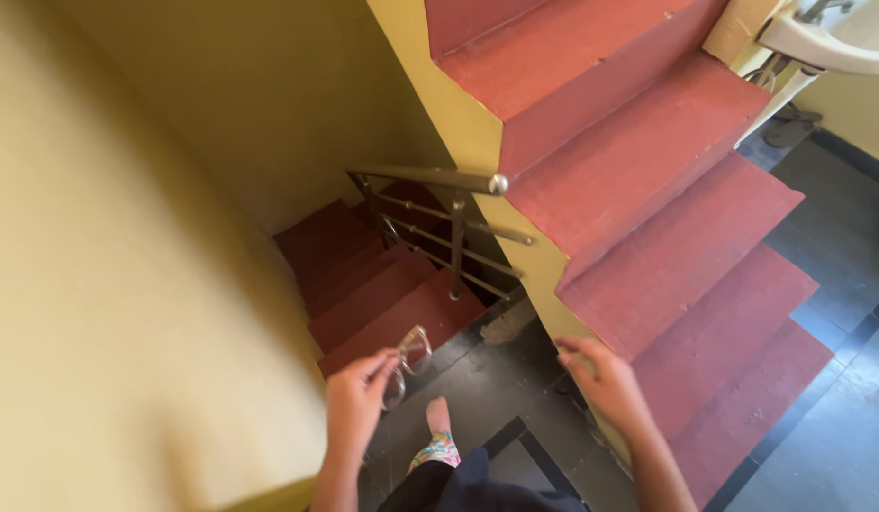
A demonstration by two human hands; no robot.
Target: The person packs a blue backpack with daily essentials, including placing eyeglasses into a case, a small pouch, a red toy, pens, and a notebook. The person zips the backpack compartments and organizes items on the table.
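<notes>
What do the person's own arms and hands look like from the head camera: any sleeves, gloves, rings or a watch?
Both arms are bare from the frame edge to the wrists: no sleeves in view. The left hand and right hand wear no gloves. No watch or bracelet shows on either wrist, and no ring can be made out, though the fingers are slightly blurred.

Yellow walls [126, 237]; red stairs [648, 209] up & down, steel railing [439, 180], dark tiled floor [837, 427], white sink [828, 38] top right.

Clear glossy plastic eyeglasses [407, 365], shiny metal railing [439, 178], rough matt red steps [648, 180]
</notes>
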